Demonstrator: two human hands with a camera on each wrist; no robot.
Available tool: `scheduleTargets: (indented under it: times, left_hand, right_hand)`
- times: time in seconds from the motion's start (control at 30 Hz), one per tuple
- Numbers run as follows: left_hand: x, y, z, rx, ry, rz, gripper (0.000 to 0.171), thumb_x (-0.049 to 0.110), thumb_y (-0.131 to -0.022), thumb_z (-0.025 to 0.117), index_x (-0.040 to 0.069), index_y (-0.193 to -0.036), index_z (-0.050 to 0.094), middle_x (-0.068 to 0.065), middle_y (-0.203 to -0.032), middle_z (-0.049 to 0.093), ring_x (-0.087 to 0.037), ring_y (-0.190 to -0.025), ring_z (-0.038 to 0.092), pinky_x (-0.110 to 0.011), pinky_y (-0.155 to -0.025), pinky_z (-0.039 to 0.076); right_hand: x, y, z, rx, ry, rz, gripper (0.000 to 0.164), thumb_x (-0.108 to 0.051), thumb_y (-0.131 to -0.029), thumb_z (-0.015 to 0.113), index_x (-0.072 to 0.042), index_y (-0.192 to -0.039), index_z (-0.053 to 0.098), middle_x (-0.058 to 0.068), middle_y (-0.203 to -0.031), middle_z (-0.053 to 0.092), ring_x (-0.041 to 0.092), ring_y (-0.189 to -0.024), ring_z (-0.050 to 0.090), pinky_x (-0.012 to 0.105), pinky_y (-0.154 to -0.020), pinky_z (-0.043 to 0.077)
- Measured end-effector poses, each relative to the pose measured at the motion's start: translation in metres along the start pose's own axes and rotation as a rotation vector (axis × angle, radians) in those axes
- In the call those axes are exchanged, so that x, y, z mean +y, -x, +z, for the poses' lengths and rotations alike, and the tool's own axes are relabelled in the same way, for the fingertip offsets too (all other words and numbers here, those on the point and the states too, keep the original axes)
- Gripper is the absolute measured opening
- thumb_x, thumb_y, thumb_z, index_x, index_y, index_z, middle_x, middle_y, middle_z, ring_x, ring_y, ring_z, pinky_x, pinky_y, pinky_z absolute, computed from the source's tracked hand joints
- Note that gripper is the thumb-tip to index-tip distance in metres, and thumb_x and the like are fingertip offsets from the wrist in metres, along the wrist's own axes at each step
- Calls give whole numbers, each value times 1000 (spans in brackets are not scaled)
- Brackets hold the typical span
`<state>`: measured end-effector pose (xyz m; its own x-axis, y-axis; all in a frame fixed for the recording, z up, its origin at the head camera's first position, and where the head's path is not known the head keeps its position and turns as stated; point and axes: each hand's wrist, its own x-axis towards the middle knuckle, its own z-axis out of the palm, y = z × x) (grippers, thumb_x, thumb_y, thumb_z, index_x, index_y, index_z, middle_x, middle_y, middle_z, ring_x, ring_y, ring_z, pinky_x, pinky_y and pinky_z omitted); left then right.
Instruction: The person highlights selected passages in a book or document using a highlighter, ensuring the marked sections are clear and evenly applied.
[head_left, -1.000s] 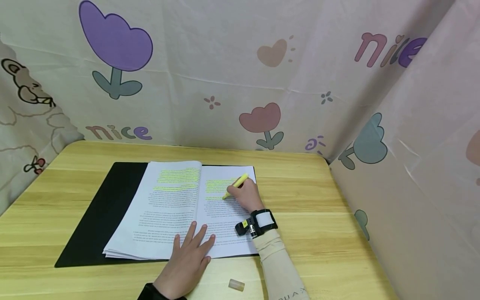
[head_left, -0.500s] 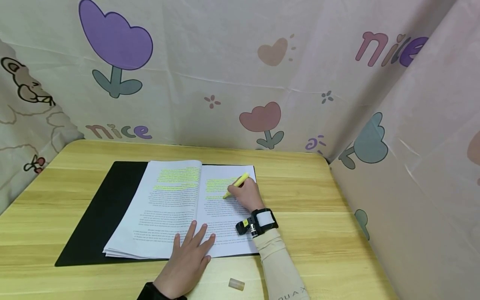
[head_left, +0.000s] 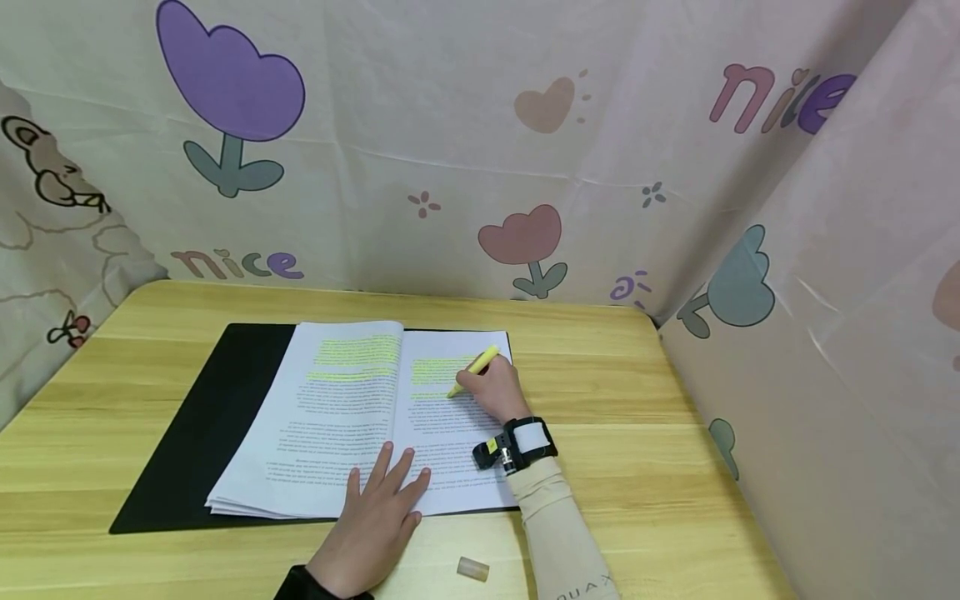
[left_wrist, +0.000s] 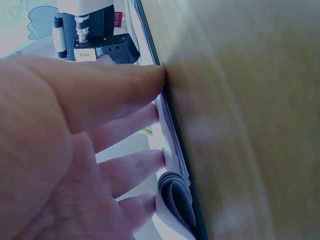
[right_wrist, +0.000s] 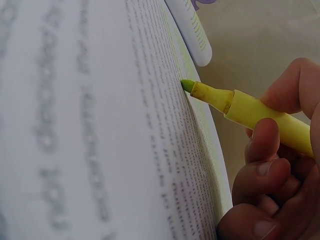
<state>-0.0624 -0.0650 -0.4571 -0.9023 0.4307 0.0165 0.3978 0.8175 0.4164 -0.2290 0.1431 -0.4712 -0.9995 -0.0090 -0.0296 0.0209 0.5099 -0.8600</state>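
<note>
My right hand (head_left: 495, 390) pinches a yellow highlighter (head_left: 482, 360) between thumb and fingers. In the right wrist view the highlighter's green-tinted tip (right_wrist: 187, 85) meets the printed page. On the right-hand page (head_left: 442, 433) of the open document, yellow lines cover the upper text, and the tip stands at the end of a short marked line below them. The left page (head_left: 330, 442) also bears yellow lines near its top. With fingers spread, my left hand (head_left: 375, 525) rests over the lower edge of the pages near the fold, its fingertips on the paper.
A small greyish cap (head_left: 473, 569) lies on the wooden table (head_left: 637, 500) between the forearms. Beneath the papers is a black folder (head_left: 202, 417), showing at the left. Patterned cloth (head_left: 420, 125) hangs behind and along both sides of the table.
My right hand and the highlighter have slid very slightly to the right along the marked line. The left hand has stayed in place.
</note>
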Motion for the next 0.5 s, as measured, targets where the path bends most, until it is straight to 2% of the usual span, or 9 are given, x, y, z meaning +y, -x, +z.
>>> scheduleTargets:
  times: [0.5]
  left_hand:
    - [-1,1,0,2,6,11,43,23,-90,64,11,-130,60,-17,-148,40,-42,-143,18,-75,-99,15]
  right_hand:
    - [-1,2,-1,11,-2,-7,18,-27,-81,64,-10,-78,61,5,-69,55,16,-56,48,28,-50,39]
